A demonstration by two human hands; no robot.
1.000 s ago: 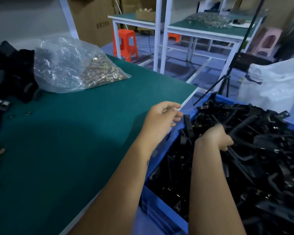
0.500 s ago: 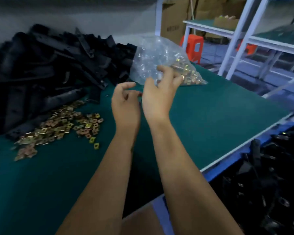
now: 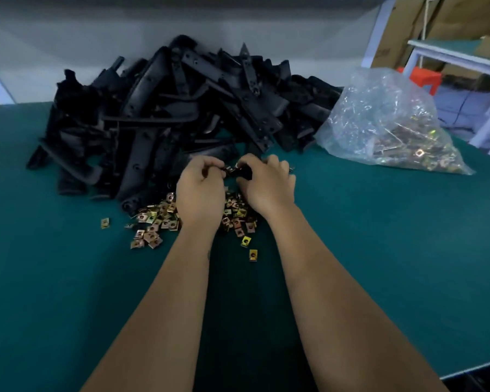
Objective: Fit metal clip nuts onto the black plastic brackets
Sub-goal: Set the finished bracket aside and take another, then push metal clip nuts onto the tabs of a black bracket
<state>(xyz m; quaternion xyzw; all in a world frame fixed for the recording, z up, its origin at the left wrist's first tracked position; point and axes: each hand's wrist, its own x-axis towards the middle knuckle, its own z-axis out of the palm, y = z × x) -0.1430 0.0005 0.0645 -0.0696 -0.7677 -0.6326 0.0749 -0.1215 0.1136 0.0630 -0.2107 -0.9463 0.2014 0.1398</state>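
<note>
Bracket [image 3: 242, 171] gripped between both hands, clip nuts [image 3: 159, 219] beneath

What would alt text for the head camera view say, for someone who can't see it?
Two bare hands, left hand and right hand, hold a small black part together over loose clip nuts on a green table. Behind lie a pile of black brackets and a clear bag of nuts.

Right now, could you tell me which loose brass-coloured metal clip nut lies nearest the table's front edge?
The lone brass-coloured clip nut below the scattered nuts, lying apart just beside the right forearm.
</note>
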